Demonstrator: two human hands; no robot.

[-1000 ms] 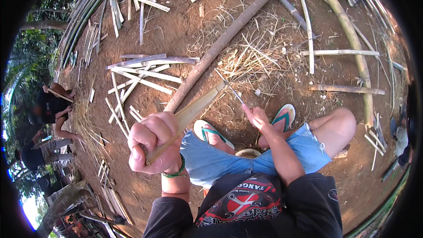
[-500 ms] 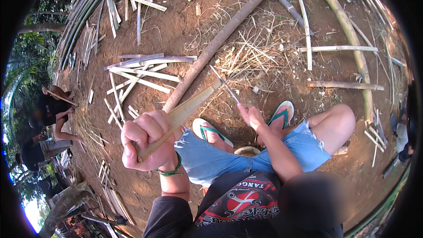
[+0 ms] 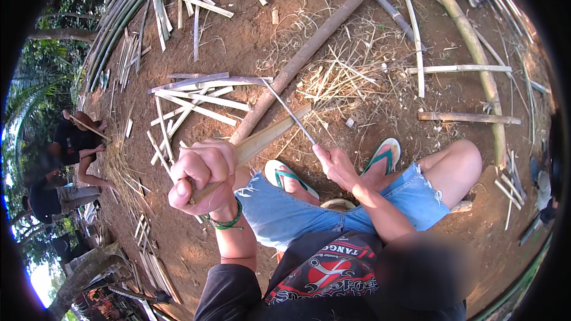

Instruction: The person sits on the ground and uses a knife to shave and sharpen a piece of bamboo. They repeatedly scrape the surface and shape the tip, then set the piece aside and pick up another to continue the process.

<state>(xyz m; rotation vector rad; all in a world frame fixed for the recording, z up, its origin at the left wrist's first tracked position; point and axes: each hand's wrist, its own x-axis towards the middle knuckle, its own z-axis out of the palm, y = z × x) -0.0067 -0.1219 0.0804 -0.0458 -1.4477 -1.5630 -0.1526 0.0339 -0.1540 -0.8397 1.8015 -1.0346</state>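
Note:
In front of me my left hand (image 3: 205, 173) is closed in a fist round one end of a flat bamboo strip (image 3: 269, 135), which slants away to the right. A thin-bladed knife (image 3: 289, 111) is gripped by its handle in my right hand (image 3: 340, 167), between my knees. The blade crosses the strip near its far end, pointing up and left; whether it cuts in or only lies against it, I cannot tell. Beyond the strip's tip lies a heap of pale bamboo shavings (image 3: 342, 77) on the dirt.
A long brown pole (image 3: 315, 40) runs diagonally past my sandalled feet. Split bamboo strips (image 3: 196, 98) lie piled at the left, and a curved bamboo pole (image 3: 470, 30) lies at the right. Other people (image 3: 74, 139) are at the far left.
My right hand has moved slightly left and toward me. The knife has tilted, its tip swinging left across the strip. My left hand keeps its grip on the strip.

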